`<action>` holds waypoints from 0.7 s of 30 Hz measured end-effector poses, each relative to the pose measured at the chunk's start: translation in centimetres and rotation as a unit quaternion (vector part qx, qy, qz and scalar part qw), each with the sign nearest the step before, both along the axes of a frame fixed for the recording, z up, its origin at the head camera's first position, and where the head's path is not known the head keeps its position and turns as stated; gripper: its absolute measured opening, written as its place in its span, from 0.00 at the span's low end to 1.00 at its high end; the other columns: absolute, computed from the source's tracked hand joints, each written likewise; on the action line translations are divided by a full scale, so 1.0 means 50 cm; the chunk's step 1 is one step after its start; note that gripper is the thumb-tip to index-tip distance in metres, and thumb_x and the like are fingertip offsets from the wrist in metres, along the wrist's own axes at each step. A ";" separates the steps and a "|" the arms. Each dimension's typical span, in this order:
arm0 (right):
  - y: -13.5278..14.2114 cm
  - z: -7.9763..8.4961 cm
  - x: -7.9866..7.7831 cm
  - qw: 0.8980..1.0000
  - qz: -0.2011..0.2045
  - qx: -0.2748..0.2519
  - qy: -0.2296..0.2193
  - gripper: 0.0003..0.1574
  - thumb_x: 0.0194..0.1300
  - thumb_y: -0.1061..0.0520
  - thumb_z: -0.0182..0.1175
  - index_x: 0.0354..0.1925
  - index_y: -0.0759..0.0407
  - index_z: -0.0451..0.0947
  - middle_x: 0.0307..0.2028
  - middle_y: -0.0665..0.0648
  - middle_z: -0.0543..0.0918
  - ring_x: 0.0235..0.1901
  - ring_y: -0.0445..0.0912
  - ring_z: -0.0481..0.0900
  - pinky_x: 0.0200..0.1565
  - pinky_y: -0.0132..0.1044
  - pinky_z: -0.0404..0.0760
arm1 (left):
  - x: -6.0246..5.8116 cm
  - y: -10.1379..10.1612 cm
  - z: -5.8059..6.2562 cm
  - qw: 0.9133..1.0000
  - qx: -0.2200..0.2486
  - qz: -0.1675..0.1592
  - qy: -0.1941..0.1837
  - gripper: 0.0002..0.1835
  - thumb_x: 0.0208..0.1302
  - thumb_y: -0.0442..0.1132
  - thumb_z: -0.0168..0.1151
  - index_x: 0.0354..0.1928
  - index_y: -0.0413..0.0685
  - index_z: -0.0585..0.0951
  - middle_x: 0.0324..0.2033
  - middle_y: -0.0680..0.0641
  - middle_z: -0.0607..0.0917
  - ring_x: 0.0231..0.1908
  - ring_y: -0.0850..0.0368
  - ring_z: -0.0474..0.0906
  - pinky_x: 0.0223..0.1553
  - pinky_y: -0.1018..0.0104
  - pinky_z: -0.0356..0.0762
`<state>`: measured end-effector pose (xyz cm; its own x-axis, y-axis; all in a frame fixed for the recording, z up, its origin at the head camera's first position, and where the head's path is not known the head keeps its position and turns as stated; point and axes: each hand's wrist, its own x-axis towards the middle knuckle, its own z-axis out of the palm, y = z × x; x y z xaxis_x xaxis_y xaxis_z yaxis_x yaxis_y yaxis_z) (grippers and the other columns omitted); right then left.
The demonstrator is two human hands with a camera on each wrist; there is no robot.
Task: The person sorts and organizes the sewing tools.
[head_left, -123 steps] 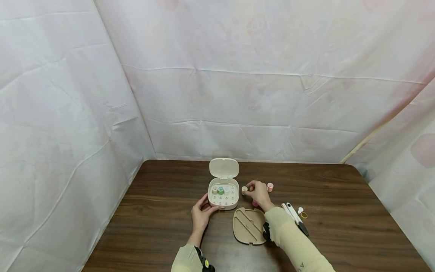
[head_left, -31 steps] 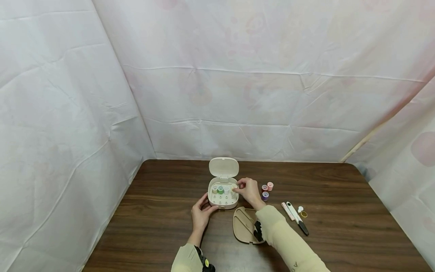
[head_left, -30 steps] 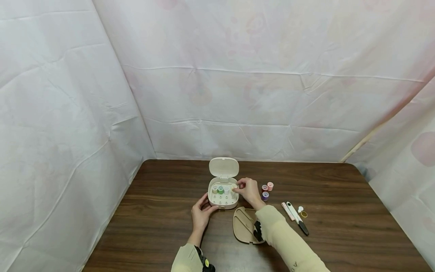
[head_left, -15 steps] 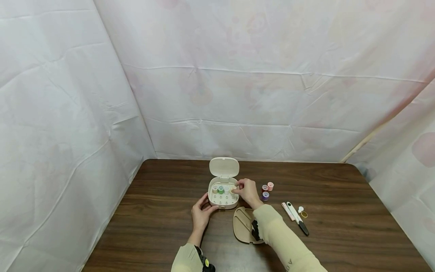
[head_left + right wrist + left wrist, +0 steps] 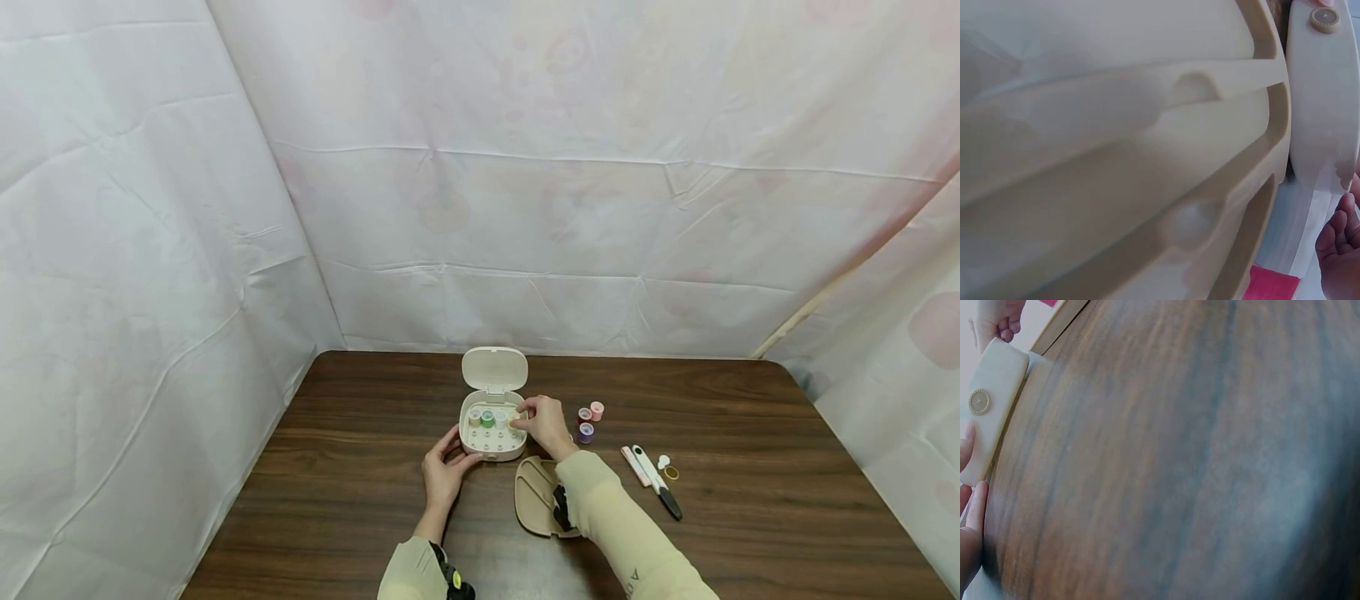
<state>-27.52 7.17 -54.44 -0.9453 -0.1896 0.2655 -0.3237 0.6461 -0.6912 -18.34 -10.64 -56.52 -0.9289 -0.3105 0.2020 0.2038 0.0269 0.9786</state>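
Head view: the right hand [image 5: 547,423] pinches a pale spool [image 5: 513,417] at the right end of the back row inside the white box [image 5: 494,456]. From the left hand [image 5: 442,477], which grips the box's front left corner, that spool lies forward and to the right; the right hand is plainly nearer. Governing relation: spool over peg. The spool's axis appears upright, though fingers mask its base (seating cannot be confirmed). A green spool [image 5: 487,419] stands in the same row, left of the right fingertips. Purple spool [image 5: 586,432]: right of the right hand, on the tabletop [image 5: 360,467].

Left wrist view: left fingers clasp the box beside its round button [image 5: 979,401]—right hand beyond.

Right wrist view: beige tray [image 5: 1210,131] dominates—the pinched spool cannot be made out.
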 end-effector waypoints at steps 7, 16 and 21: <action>0.002 0.005 0.003 1.000 0.003 -0.010 -0.013 0.13 0.38 0.62 0.72 0.27 0.65 0.82 0.12 0.49 0.66 0.15 0.39 0.62 0.16 0.29 0.62 | -0.016 -0.004 -0.039 1.000 -0.014 0.014 -0.006 0.33 0.35 0.24 0.71 0.52 0.32 0.74 0.44 0.32 0.77 0.43 0.39 0.74 0.38 0.59 0.79; 0.012 0.020 0.014 0.999 0.003 -0.031 -0.010 0.15 0.39 0.61 0.72 0.29 0.66 0.81 0.15 0.54 0.72 0.16 0.40 0.64 0.18 0.29 0.64 | -0.016 -0.004 -0.041 1.000 -0.013 0.014 -0.010 0.34 0.35 0.26 0.72 0.52 0.33 0.74 0.44 0.33 0.77 0.43 0.40 0.74 0.38 0.59 0.79; 0.021 0.028 0.023 0.999 0.004 -0.046 0.002 0.14 0.40 0.61 0.72 0.28 0.66 0.81 0.17 0.56 0.73 0.18 0.40 0.65 0.19 0.29 0.65 | -0.009 -0.003 -0.021 1.000 0.005 0.006 -0.010 0.33 0.36 0.21 0.69 0.51 0.29 0.72 0.45 0.28 0.75 0.43 0.35 0.72 0.39 0.50 0.77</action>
<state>-26.35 8.22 -53.04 -0.9426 -0.1713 0.2867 -0.3319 0.5776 -0.7458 -18.79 -10.77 -57.56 -0.9285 -0.3244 0.1806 0.1842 0.0199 0.9827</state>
